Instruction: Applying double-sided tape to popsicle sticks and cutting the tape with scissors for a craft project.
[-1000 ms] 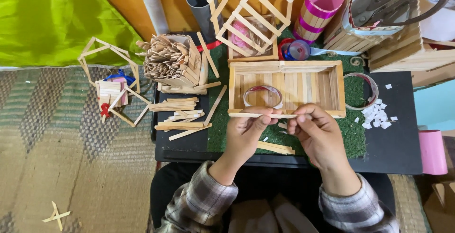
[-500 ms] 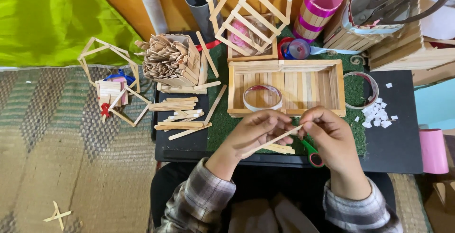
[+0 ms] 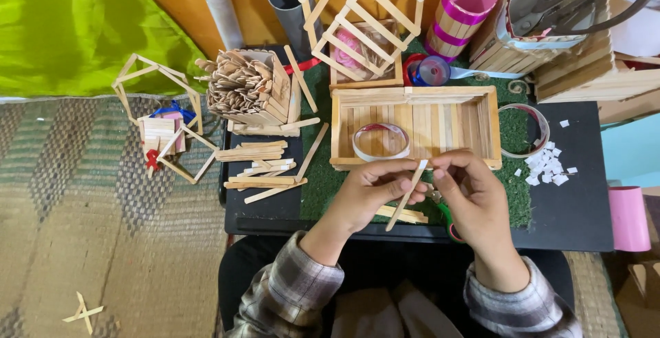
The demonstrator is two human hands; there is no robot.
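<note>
My left hand (image 3: 368, 197) and my right hand (image 3: 474, 197) meet over the green mat (image 3: 316, 187), just in front of a wooden stick tray (image 3: 481, 121). Between their fingertips they hold one flat wooden stick (image 3: 407, 197), tilted with its top end to the right. The left thumb and forefinger pinch its middle. At its upper tip are the right fingertips, where a small white bit shows. More sticks (image 3: 405, 214) lie on the mat under my hands. A tape ring (image 3: 380, 142) rests inside the tray.
Loose sticks (image 3: 258, 169) lie left on the black board (image 3: 584, 207). A box stuffed with sticks (image 3: 247, 87), stick frames (image 3: 364, 15), a pink-banded cylinder (image 3: 460, 11), white paper bits (image 3: 546, 166) and a pink roll (image 3: 629, 217) surround the work area. A woven rug (image 3: 103, 242) lies left.
A second ago my hands were by the tray's front edge. They pulled back toward me and have now risen again, the stick tilted more steeply, its tip near the tray.
</note>
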